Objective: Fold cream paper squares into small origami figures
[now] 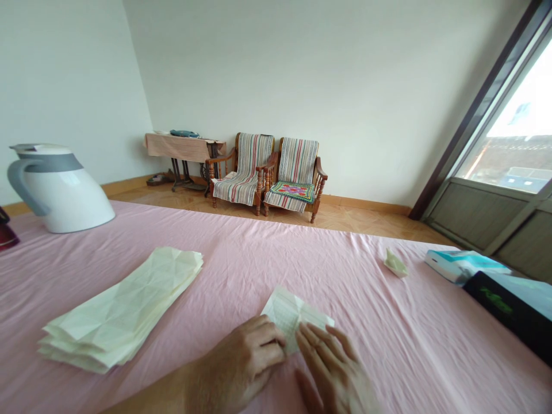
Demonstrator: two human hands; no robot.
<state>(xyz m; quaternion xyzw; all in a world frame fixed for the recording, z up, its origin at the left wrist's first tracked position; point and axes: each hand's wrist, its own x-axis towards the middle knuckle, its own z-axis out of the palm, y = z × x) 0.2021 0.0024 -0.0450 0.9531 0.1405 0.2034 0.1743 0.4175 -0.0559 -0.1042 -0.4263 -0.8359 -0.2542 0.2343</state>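
The person's left hand (239, 359) and right hand (332, 371) are pressing flat on a small folded paper (295, 316) near the front edge of the pink surface (302, 253), neither grip closing around it. The paper might be sliding on the soft cloth, spoiling the crease. It is looking pale, lined and already creased.

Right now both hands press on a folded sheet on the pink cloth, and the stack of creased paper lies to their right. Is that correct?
Not quite. The head view shows the stack of creased paper to the left of the hands, not the right. The rest holds: the left hand and right hand both press on the folded sheet on the pink cloth.
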